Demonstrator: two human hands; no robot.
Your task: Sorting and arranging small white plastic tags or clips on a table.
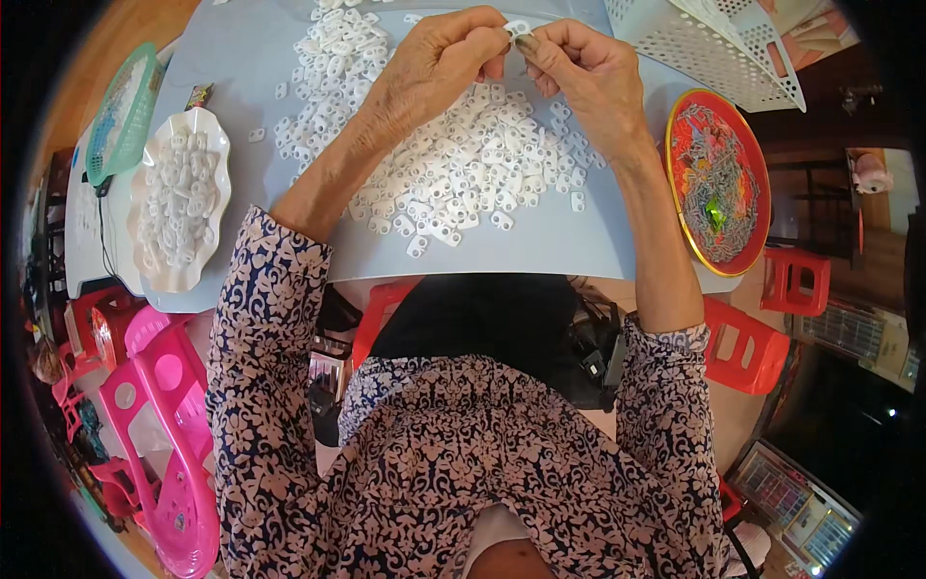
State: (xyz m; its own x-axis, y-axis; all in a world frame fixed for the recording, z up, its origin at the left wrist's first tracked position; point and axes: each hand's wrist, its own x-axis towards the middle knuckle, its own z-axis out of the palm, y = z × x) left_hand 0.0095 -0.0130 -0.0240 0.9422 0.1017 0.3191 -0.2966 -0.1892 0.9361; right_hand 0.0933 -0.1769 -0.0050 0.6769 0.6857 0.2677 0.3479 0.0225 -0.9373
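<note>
White plastic pieces [463, 174], small, oblong and holed, lie loose in a broad heap on the pale grey-blue counter [550, 246]. To the left, a scalloped white dish [223, 159] holds bulkier-looking white items [178, 198]; whether those are finished, I can't tell. To the right, a red, yellow-rimmed bowl [759, 183] carries slender grey bits [723, 183]. Beyond, at the heap's far side, the left hand [449, 48] and right hand [588, 72] pinch one small white piece [519, 28] together. Most of the heap seems yet to be handled.
</note>
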